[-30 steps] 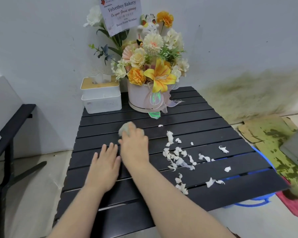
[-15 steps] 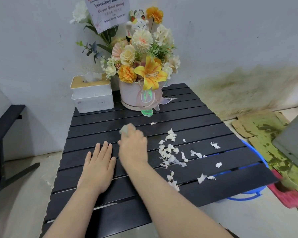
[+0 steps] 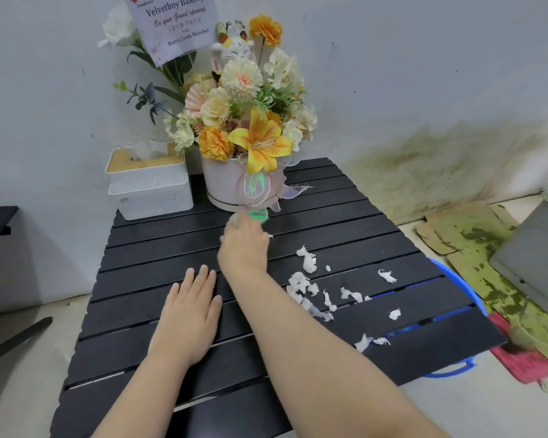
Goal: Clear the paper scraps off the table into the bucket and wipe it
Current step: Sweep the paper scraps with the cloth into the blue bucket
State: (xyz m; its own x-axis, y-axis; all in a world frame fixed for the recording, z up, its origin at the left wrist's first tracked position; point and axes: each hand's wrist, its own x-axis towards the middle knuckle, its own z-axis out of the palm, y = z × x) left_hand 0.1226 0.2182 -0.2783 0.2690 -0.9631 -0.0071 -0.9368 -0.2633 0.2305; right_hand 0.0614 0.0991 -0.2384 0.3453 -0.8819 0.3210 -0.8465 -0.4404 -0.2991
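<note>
While the left hand (image 3: 189, 314) lies flat and empty at seven o'clock on the table (image 3: 159, 257), the right hand (image 3: 244, 245) clutches a wad (image 3: 234, 219) at twelve; sweeping seems underway, so scraps (image 3: 307, 282) need pushing toward the bucket (image 3: 456, 289) at three.

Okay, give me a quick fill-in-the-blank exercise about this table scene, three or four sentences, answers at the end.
1. The left hand lies flat on the black slatted ____.
2. The paper scraps lie to the ____ of the right hand.
3. The bucket showing past the table's right edge is ____ in colour.
4. The tissue box stands to the left of the ____ arrangement.

Missing words: table; right; blue; flower
</note>
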